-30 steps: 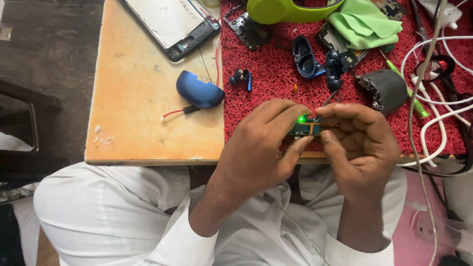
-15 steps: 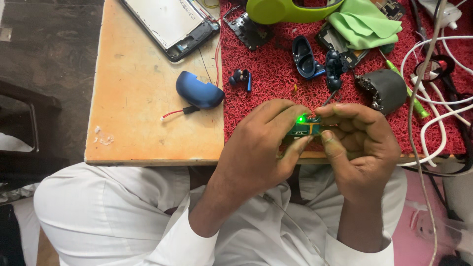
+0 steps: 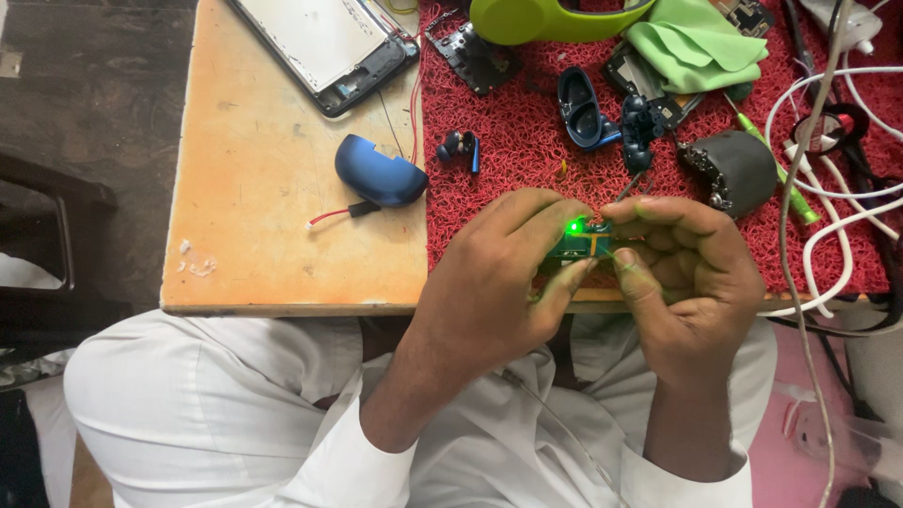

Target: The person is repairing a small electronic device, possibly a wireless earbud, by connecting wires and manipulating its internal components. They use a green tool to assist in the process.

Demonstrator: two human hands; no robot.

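Both of my hands pinch a small green circuit board [image 3: 581, 245] with a lit green light on it, just above the front edge of the wooden table [image 3: 263, 198]. My left hand [image 3: 499, 277] grips its left end between thumb and fingers. My right hand [image 3: 691, 277] grips its right end. The board is mostly covered by my fingertips. Beyond my hands lies a red textured mat [image 3: 527, 150].
On the mat lie a blue earbud case half [image 3: 578, 105], a dark earbud [image 3: 459, 146], a green cloth [image 3: 696, 42], a lime-green tool [image 3: 546, 17], a dark round part [image 3: 738, 169] and white cables [image 3: 828, 188]. A blue shell [image 3: 376, 174] and an opened tablet [image 3: 324, 42] rest on bare wood.
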